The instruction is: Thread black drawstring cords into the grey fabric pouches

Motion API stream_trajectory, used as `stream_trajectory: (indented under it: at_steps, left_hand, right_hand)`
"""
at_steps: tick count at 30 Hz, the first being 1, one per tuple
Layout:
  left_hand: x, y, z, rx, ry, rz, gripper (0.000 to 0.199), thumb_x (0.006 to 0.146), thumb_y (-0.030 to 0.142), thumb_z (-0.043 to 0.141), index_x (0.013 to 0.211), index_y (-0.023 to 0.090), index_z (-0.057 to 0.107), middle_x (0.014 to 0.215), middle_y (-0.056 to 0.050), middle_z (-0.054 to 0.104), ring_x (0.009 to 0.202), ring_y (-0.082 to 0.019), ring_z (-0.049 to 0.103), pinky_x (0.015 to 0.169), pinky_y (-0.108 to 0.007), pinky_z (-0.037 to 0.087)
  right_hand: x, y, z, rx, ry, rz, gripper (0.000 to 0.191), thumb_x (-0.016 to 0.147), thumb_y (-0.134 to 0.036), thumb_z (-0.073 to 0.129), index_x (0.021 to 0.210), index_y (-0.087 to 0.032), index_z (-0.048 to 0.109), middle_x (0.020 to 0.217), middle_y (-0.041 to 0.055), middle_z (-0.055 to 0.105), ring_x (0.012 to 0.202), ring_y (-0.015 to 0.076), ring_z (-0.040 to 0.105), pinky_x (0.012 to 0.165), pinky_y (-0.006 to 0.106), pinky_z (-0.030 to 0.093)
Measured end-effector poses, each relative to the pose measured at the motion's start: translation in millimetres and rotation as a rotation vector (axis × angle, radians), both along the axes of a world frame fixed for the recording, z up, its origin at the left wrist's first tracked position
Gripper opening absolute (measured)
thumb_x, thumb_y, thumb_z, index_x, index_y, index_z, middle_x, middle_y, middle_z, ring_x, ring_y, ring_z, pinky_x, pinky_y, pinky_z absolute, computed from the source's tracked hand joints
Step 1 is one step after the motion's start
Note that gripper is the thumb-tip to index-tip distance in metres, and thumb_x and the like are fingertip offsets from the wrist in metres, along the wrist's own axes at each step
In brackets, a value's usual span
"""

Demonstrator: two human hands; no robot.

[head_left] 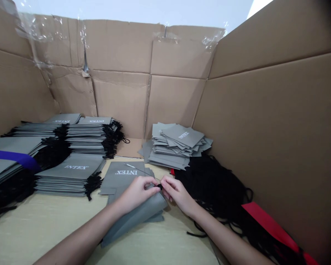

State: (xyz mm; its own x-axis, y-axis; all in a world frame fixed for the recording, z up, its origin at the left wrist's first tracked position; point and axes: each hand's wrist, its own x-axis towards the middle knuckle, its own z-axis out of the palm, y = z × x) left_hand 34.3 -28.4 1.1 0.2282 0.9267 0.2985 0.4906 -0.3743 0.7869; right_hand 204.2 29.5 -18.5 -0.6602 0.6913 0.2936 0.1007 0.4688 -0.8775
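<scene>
My left hand (140, 192) pinches the corner of a grey fabric pouch (135, 219), which hangs tilted below it. Fingertip to fingertip with it, my right hand (178, 194) is closed on a short bit of black cord (160, 186) at that corner. The exact grip is partly hidden by the fingers. A thin metal threading needle (134, 167) sticks out up and left from behind my hands. It passes over a flat grey pouch (113, 178) printed INTEX, which lies on more grey pieces.
Stacked pouches with black cord ends (71, 171) stand at the left, some under a purple strap (15, 157). A loose pile of grey pouches (179, 141) is at the back right. Black cords (212, 184) with a red strap (273, 224) lie right. Cardboard walls (121, 48) enclose the table (52, 224).
</scene>
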Motion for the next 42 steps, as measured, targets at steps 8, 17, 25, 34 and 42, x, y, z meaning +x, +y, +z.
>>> stream_trajectory:
  at_steps: [8,17,25,34,42]
  left_hand:
    - [1,-2,1.0,0.003,0.039,-0.047,0.023,0.081,0.032,0.05,0.085,0.018,0.068,0.074,0.0,0.065,0.066,-0.014,0.051,0.061,-0.021,0.036]
    - [-1,-1,0.3,-0.032,-0.009,0.002,0.028,0.083,0.037,0.045,0.076,0.015,0.06,0.065,0.002,0.053,0.063,-0.013,0.045,0.059,-0.021,0.033]
    - [0,1,-3.4,-0.057,-0.103,-0.099,0.023,0.085,0.03,0.045,0.088,0.015,0.062,0.085,-0.003,0.064,0.081,-0.017,0.055,0.074,-0.024,0.04]
    - [4,-4,-0.2,-0.007,-0.041,-0.072,0.028,0.086,0.026,0.042,0.108,0.019,0.059,0.114,-0.006,0.061,0.105,-0.02,0.053,0.093,-0.031,0.038]
    - [2,-4,-1.1,0.01,0.051,-0.055,0.034,0.087,0.026,0.039,0.117,0.021,0.056,0.119,-0.003,0.059,0.108,-0.019,0.053,0.093,-0.03,0.038]
  right_hand:
    - [2,1,3.0,-0.038,0.01,0.006,0.028,0.085,-0.038,0.047,0.065,-0.018,0.046,0.049,-0.0059,0.039,0.043,0.0078,0.033,0.042,0.02,0.023]
    - [-1,1,0.2,-0.037,0.043,-0.068,0.031,0.086,-0.041,0.043,0.064,-0.019,0.041,0.049,-0.0065,0.039,0.043,0.0078,0.031,0.043,0.02,0.024]
    - [-4,3,-5.8,-0.176,0.14,-0.08,0.034,0.082,-0.048,0.046,0.063,-0.02,0.041,0.041,-0.0085,0.036,0.038,0.0072,0.029,0.04,0.02,0.022]
    - [-13,-3,-5.1,-0.534,0.424,-0.103,0.029,0.077,-0.045,0.051,0.064,-0.021,0.041,0.034,-0.0129,0.026,0.033,0.005,0.016,0.04,0.02,0.03]
    - [-9,-4,7.5,-0.577,0.503,-0.126,0.027,0.076,-0.04,0.052,0.063,-0.02,0.041,0.036,-0.0133,0.025,0.034,0.004,0.014,0.041,0.018,0.031]
